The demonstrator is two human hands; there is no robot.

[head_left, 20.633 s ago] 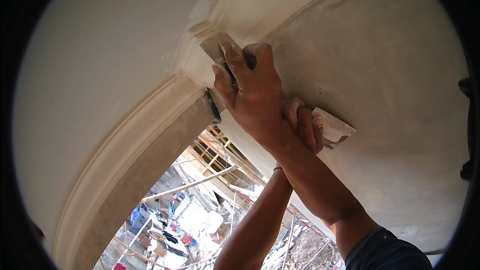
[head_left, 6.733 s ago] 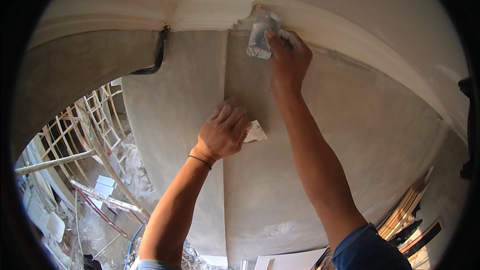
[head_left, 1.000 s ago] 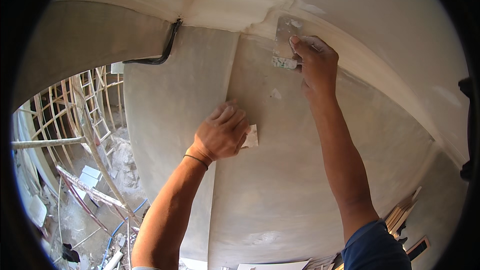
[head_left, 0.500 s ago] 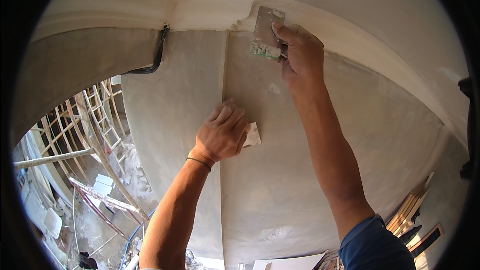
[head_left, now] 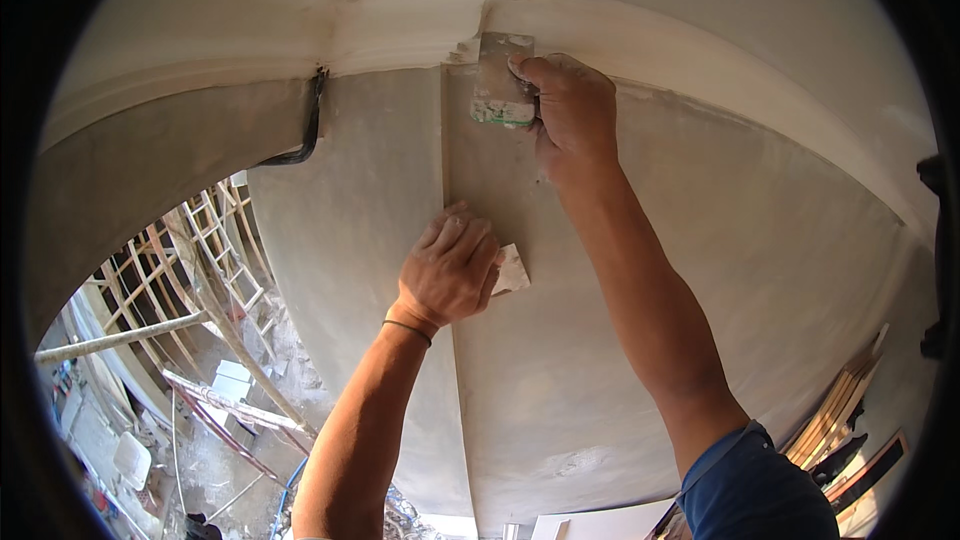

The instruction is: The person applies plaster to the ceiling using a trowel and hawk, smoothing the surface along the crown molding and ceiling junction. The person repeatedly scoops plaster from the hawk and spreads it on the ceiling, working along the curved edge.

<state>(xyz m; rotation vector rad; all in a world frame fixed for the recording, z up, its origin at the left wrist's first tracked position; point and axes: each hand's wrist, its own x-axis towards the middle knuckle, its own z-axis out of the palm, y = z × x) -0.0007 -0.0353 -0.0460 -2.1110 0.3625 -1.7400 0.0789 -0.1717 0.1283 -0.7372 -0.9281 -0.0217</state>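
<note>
My right hand (head_left: 575, 110) is closed on a putty knife (head_left: 504, 75), its thumb lying on the flat grey blade. Whitish filler and a green line mark the blade's lower edge. The blade is at the grey plastered wall (head_left: 620, 320), just right of a vertical edge and below the cornice (head_left: 400, 30); whether it touches is unclear. Lower down, my left hand (head_left: 450, 265) is curled at that vertical edge. From its right side juts a small flat scraper blade (head_left: 513, 270) smeared with pale filler; the grip is hidden by my fingers.
A black cable (head_left: 316, 120) hangs under the cornice at left. Lower left, below, are scaffold poles (head_left: 235, 335), a ladder (head_left: 225, 245) and a white box (head_left: 232, 380). Wooden strips (head_left: 835, 400) lean at lower right, and a white board (head_left: 600, 523) lies at the bottom.
My right hand and its putty knife have shifted left, toward the vertical edge. My left hand stays at nearly the same place. The whole view has tilted slightly.
</note>
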